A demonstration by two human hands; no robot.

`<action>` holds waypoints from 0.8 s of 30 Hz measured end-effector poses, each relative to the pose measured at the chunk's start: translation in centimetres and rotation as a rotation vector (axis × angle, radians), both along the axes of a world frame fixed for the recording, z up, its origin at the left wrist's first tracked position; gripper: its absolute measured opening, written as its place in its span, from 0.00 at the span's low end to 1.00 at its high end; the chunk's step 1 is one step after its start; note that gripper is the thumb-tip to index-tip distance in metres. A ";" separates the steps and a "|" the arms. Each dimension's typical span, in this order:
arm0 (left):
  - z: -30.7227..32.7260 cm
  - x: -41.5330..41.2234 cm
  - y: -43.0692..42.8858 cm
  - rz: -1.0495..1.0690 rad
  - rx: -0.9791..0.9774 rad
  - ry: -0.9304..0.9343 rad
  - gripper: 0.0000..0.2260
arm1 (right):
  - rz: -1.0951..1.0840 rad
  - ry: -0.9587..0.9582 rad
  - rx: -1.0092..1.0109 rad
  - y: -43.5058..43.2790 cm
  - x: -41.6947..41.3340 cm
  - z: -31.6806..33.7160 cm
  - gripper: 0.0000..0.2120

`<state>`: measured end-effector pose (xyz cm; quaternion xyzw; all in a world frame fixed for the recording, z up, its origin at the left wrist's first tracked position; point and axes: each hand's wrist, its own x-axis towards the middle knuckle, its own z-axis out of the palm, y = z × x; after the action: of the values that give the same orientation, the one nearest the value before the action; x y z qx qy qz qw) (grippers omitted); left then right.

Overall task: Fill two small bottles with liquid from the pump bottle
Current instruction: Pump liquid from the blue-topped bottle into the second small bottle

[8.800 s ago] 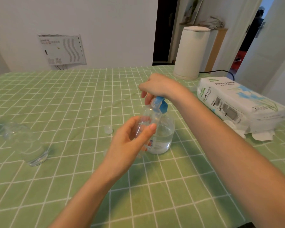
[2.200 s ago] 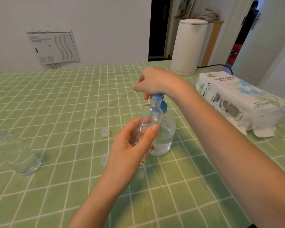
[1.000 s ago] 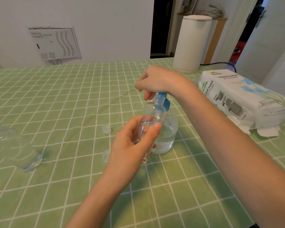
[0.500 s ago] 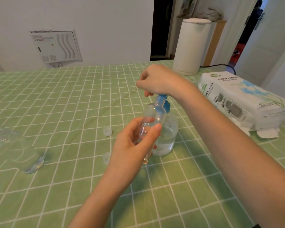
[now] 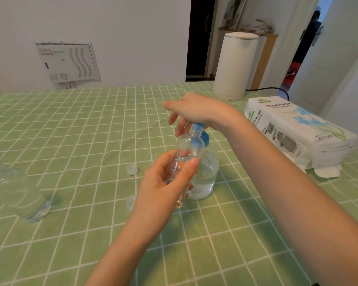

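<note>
The left hand (image 5: 163, 182) grips a small clear plastic bottle (image 5: 187, 149) between curled fingers and thumb, holding it upright above the green checked worktop (image 5: 91, 129). The bottle's mouth sits right at the blue pump head (image 5: 197, 127) of the round clear pump bottle (image 5: 208, 174), which stands partly filled just behind it. The right hand (image 5: 196, 109) rests on the pump head, fingers loose and hanging, gripping nothing. A small clear cap (image 5: 132, 168) lies left of the bottles, a second clear cap (image 5: 130, 201) just beside the left hand; a white tissue pack (image 5: 293, 129) lies to the right

Small bottle (image 5: 189, 145) in left hand (image 5: 161, 190)
</note>
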<state>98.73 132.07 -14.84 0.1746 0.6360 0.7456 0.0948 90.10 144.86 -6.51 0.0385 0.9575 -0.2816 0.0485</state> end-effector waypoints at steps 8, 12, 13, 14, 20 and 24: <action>-0.3 0.0 -0.1 -0.001 -0.004 0.004 0.17 | -0.006 -0.068 -0.015 0.1 -0.3 -0.4 0.18; -0.5 0.1 0.0 -0.008 0.001 0.005 0.16 | 0.019 -0.107 0.008 0.2 -0.3 -1.1 0.18; -0.7 0.1 0.0 -0.003 0.000 -0.001 0.18 | 0.022 -0.108 0.013 0.2 -0.3 -1.2 0.18; -0.8 0.1 -0.1 0.003 -0.002 -0.007 0.19 | 0.025 -0.108 0.018 0.1 -0.3 -1.3 0.18; -0.9 0.2 -0.1 0.009 -0.027 -0.008 0.17 | 0.024 -0.110 0.042 0.0 -0.1 -1.6 0.16; -0.6 0.1 -0.1 0.002 -0.029 0.005 0.17 | 0.003 -0.082 0.047 0.0 -0.1 -1.0 0.15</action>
<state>98.87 131.96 -15.43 0.1744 0.6471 0.7361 0.0950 89.97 144.88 -7.55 0.0496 0.9612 -0.2571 0.0872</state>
